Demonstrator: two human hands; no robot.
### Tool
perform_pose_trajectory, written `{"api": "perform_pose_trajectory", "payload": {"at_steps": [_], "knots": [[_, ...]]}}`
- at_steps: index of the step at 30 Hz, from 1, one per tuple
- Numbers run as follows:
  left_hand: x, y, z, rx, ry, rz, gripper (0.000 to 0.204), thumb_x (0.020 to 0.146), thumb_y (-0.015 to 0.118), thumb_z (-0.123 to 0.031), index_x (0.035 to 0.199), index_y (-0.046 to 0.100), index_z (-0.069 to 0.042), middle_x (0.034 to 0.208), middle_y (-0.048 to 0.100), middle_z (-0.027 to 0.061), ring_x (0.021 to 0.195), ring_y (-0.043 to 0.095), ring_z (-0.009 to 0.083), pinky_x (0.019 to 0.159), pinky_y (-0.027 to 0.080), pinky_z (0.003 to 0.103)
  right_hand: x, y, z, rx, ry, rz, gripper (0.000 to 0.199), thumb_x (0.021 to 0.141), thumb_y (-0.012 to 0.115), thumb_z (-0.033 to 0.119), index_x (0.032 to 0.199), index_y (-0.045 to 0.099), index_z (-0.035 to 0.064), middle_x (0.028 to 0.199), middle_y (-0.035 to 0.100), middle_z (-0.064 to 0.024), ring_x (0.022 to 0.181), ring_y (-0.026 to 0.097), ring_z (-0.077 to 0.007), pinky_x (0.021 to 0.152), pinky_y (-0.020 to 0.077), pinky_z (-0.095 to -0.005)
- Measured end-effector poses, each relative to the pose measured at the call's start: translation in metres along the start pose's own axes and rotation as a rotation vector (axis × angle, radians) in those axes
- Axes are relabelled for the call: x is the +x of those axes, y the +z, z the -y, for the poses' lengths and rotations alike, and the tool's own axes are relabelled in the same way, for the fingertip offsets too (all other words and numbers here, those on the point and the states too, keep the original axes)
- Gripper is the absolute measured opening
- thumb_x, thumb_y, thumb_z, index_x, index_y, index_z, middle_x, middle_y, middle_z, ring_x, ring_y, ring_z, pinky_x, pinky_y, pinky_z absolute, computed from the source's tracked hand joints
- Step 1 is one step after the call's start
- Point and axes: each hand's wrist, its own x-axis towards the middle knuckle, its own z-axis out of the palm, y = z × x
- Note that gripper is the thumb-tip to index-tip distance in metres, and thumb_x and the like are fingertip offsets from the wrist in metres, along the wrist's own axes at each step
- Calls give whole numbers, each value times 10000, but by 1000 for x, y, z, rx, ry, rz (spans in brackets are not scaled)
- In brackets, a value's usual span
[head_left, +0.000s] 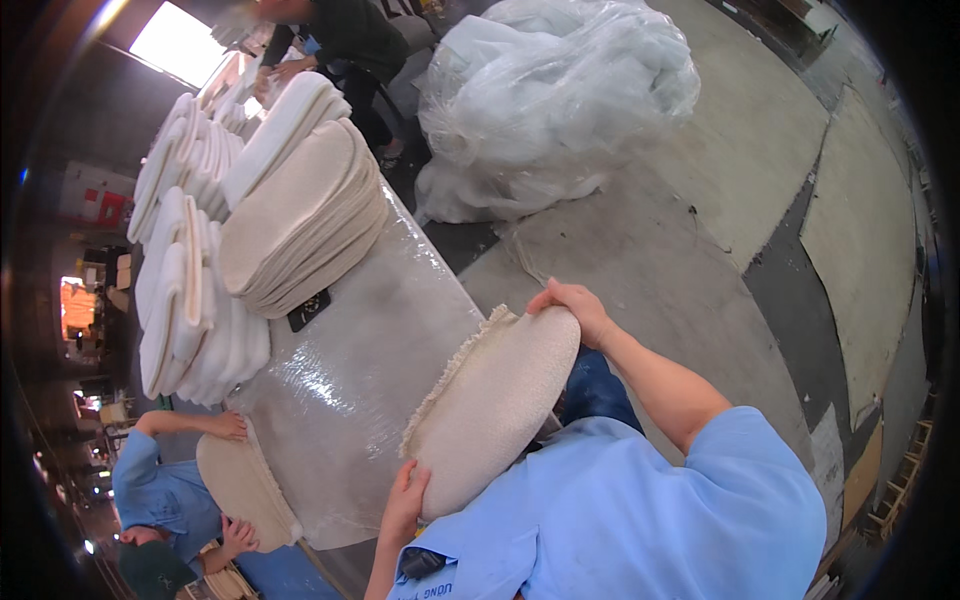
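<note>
An oval cream fabric pad (492, 405) with a ragged, fringed long edge is held in front of my body, at the near edge of the table. My right hand (572, 308) grips its far end, the thumb on top and the fingers curled around the rim. At the other end my left hand (407, 495) pinches the pad, with part of the fingers hidden beneath it. Farther along the table stands a thick stack of similar oval cream pads (310, 215), with a small dark flat object (309, 311) partly under it.
Folded white fleece pieces (190, 290) are piled on the table's left side. The table (335, 400) has a shiny, plastic-like cover. A co-worker (165, 500) at left holds another oval pad (240, 470). Someone (350, 45) works beyond. A big clear plastic bag (550, 95) of white material lies right.
</note>
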Motion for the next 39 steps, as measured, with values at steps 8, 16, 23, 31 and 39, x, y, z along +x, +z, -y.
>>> {"api": "perform_pose_trajectory", "payload": {"at_steps": [8, 16, 23, 31, 39], "knots": [[108, 24, -56, 599, 462, -57, 655, 1004, 644, -446, 1478, 553, -4, 1484, 565, 261, 1392, 522, 410, 1176, 403, 467, 36, 23, 17, -245, 13, -42, 636, 1069, 518, 523, 786, 780, 18, 747, 703, -77, 735, 630, -185, 734, 486, -341], [144, 14, -64, 812, 530, 86, 681, 1018, 603, -504, 1515, 521, -45, 1360, 619, 251, 1209, 626, 414, 1039, 495, 477, 80, 35, -15, -164, -15, -215, 726, 1075, 452, 617, 732, 722, 36, 696, 681, -72, 673, 627, -182, 670, 480, -351], [145, 71, -79, 882, 661, -282, 549, 993, 651, -482, 1310, 623, -34, 1189, 629, 229, 1067, 649, 418, 918, 530, 503, 67, 19, -27, 138, -96, -134, 754, 1083, 437, 625, 652, 660, 48, 629, 655, -98, 680, 647, -215, 724, 514, -361], [161, 121, -104, 474, 583, -202, 277, 1008, 627, -291, 1032, 683, -21, 988, 646, 217, 949, 642, 384, 851, 509, 470, 20, 12, -14, 136, -296, -94, 797, 1116, 387, 560, 602, 667, 19, 623, 656, -141, 697, 645, -254, 796, 521, -370], [162, 135, -119, 471, 601, -202, 294, 966, 682, -281, 1137, 690, -41, 966, 704, 179, 897, 669, 352, 845, 522, 462, -1, -18, -7, 94, -241, -85, 677, 1089, 502, 506, 651, 691, 26, 670, 680, -122, 748, 660, -239, 802, 532, -366]]}}
